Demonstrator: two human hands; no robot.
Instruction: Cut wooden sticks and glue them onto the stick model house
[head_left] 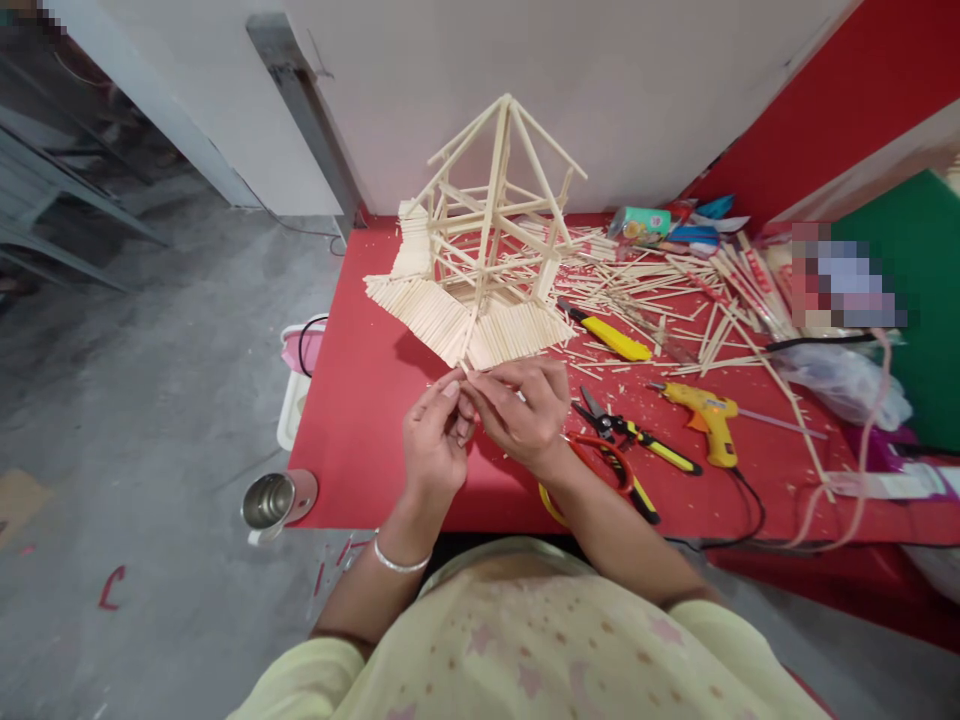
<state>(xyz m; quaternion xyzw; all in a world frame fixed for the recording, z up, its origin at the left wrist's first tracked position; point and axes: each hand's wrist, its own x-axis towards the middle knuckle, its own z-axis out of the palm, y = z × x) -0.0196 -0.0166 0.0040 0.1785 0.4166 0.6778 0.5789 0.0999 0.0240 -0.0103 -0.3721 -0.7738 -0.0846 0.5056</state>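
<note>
A model house frame of pale wooden sticks [487, 250] stands on the red table [360, 420], with a slatted stick roof skirt along its front. Just in front of it, my left hand [433, 440] and my right hand [525, 408] meet with fingers pinched together around a short thin wooden stick [471, 377]. A silver bangle sits on my left wrist. Both hands hover over the table, close to the model's front edge.
Right of my hands lie red-handled cutters [611, 455], a yellow-handled plier [660, 450], a yellow glue gun [705, 410] with black cord, a yellow utility knife [611, 335] and several loose sticks [675, 280]. A steel cup [268, 503] stands at the table's left corner.
</note>
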